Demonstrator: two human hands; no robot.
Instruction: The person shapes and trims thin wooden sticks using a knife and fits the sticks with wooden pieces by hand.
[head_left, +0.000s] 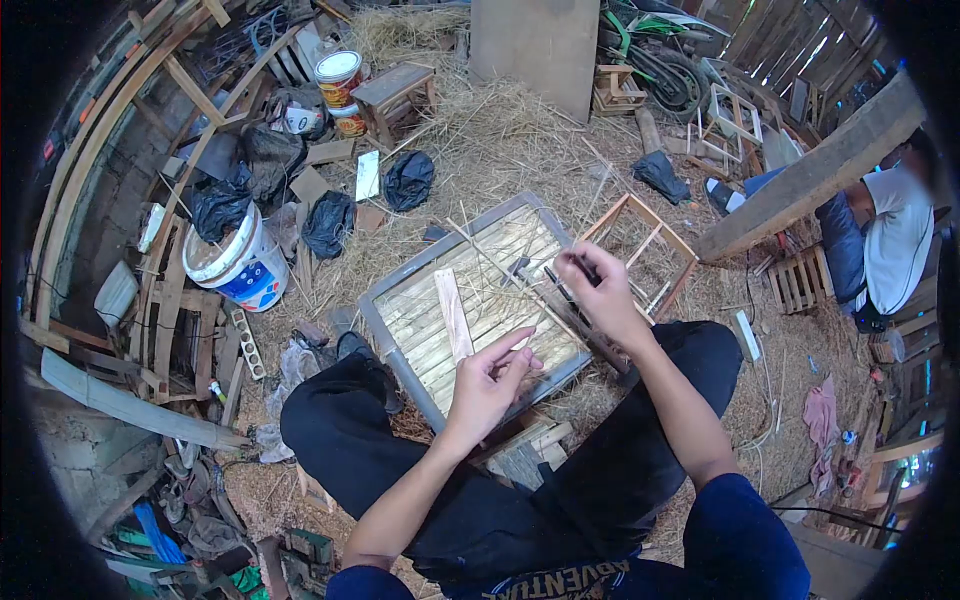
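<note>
Grip, head view: right hand point(605, 290) is curled around a dark object point(592, 264), type unclear, above the right part of a slatted panel point(415, 315), while left hand point(497, 370) brings thumb toward fingers over the near part, and whether it pinches anything small cannot be told. Panel lies low before the bent legs point(355, 430), probably so both hands reach its face easily; a loose wooden strip point(453, 312) rests on it near the left hand, perhaps for ready access. Panel shows pale yellowish slats within a grey frame point(388, 340); strip looks light tan, narrow and straight.
</note>
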